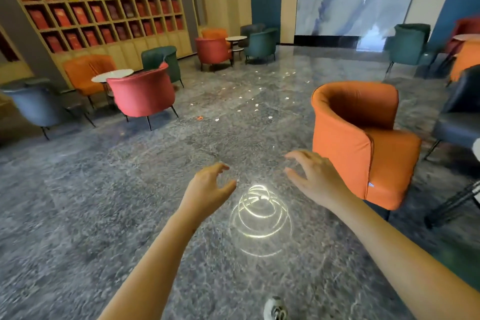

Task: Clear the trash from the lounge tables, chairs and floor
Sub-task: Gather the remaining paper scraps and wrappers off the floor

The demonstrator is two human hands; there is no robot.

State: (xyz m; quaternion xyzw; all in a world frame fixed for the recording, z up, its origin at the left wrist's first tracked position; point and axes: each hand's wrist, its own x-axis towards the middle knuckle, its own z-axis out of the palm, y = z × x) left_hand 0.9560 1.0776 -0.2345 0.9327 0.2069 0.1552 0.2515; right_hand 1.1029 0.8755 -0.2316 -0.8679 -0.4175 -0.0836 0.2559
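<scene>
Grey polished stone with a marbled pattern makes the floor [104,202], and bright rings of light [259,213] are reflected on it at the lower centre of the frame. A rounded orange chair [363,138] with smooth leather-like cover is seen at the right. A red chair [142,96] on thin dark legs is placed at the left, just beside a small round white table [113,75]. A wooden shelf [91,2] of square compartments fills the upper left, with mostly red books in it.

The trash is seen as small pale scraps [257,105], scattered on the floor in the middle of the frame, between the red chair and the orange chair. One small orange piece [199,118] lies left of them. What the scraps are made of cannot be told.

The left hand [207,189] is held out at the lower centre, its fingers loosely bent and apart, and nothing is held by it. The right hand [317,176] is spread near the orange chair, also with nothing in it. Both hands are well apart from the scraps. A pale shoe [275,309] is seen at the bottom edge.
</scene>
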